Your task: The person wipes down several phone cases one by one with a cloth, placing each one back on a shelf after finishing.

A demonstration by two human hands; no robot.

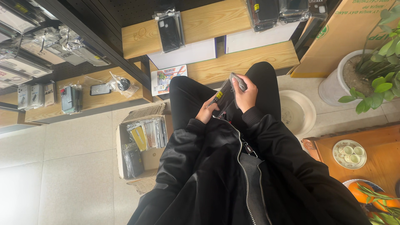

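A pale tiled floor [62, 158] spreads out to the left, and wooden shelves [233, 62] stacked with packaged phone cases run across the top. An open brown cardboard box [141, 146] of more wrapped cases sits on the floor just beside the person's left leg, and a white potted green plant [366, 71] stands at the right, well apart.

The person, in a black zip jacket and black trousers, holds a flat dark phone case in a clear plastic sleeve [225, 96] over the lap. Its long axis runs diagonally, from lower left up to upper right. The right hand [246, 96] has its fingers curled shut over the upper end, folding the greyish wrapper. The left hand [207, 111] pinches the lower end, fingers closed on it near a small yellow label. Both hands touch the case, the right being further up it.

Open room lies above the thighs towards the shelves; the box edge bounds the left.
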